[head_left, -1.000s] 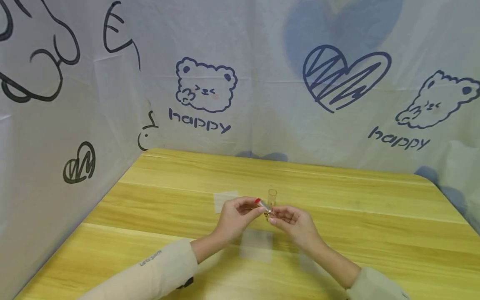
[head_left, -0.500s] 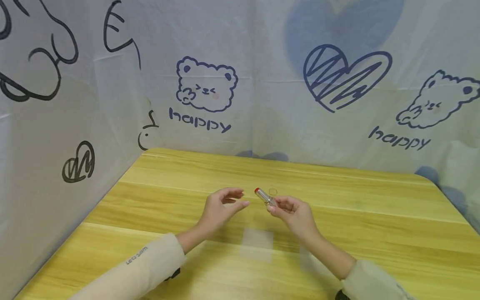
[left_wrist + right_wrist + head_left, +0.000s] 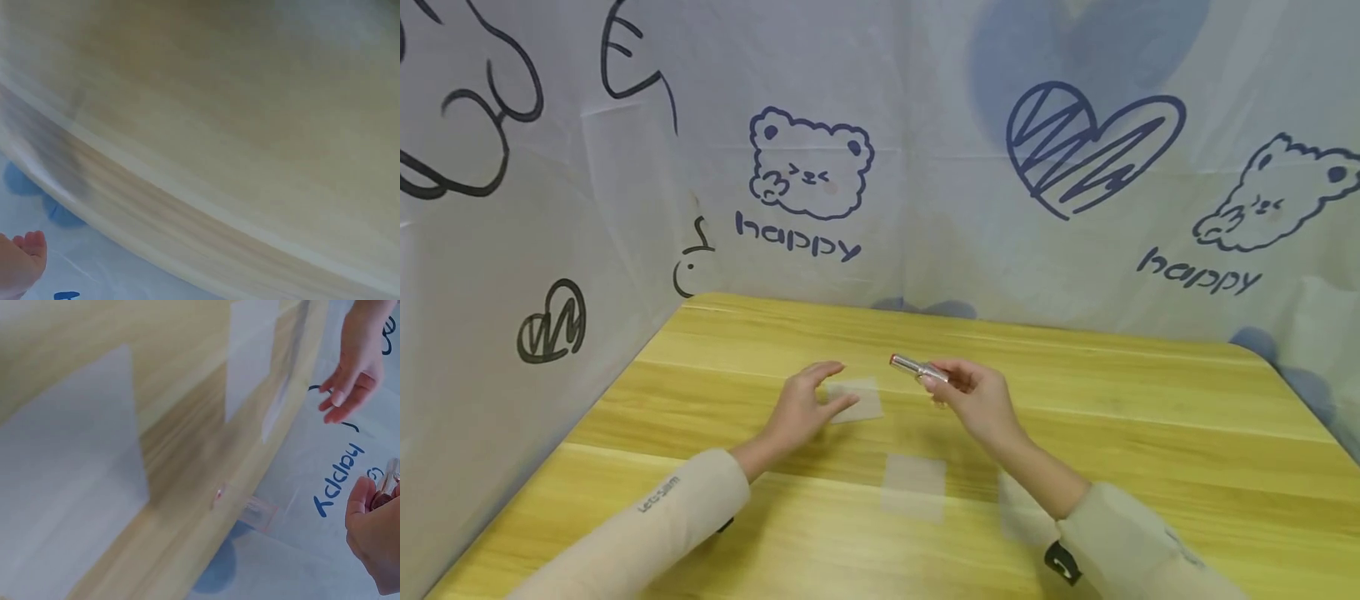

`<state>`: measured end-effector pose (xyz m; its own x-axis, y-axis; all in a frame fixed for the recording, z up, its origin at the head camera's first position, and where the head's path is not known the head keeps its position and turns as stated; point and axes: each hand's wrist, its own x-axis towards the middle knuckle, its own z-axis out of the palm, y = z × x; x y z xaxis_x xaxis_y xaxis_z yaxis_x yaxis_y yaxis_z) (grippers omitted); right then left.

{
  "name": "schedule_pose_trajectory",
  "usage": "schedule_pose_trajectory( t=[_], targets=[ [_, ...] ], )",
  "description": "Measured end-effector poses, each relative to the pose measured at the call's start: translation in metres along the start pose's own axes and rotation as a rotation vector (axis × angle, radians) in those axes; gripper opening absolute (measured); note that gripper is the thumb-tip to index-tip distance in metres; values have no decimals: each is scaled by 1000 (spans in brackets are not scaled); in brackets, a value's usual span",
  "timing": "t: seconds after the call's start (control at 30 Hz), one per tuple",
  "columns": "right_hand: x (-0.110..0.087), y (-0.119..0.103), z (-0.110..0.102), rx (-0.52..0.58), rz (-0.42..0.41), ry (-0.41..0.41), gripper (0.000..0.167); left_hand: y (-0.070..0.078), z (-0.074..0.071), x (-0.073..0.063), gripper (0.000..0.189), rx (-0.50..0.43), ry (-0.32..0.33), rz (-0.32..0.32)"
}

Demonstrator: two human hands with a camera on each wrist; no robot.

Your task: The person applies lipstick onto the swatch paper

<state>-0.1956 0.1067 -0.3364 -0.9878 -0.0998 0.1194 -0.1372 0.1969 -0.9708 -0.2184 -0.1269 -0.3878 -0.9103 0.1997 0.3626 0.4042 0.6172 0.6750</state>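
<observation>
On the desk, a translucent square lies nearest. Beyond it, the right hand pinches a lipstick above the surface, gripping its lower end, presumably to protect the red tip. The left hand's fingers are spread, holding nothing. A transparent cap stands behind.

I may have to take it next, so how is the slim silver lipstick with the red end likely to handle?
The slim silver lipstick is probably stiff: it juts straight from the right hand without sagging. Its shiny barrel might be slippery to grip, and its red end, which looks uncovered, could smear if pushed.
</observation>
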Motion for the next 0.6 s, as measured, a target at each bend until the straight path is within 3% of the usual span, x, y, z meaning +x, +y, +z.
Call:
schedule_pose_trajectory(
  t=[0.37,0.6],
  targets=[
    [22,-5,16,-25,-63,3,27,-15,-1,6,56,63,-115,-73],
    [35,-1,27,-71,-59,7,25,-22,-1,4,58,102,-146,-99]
  ],
)
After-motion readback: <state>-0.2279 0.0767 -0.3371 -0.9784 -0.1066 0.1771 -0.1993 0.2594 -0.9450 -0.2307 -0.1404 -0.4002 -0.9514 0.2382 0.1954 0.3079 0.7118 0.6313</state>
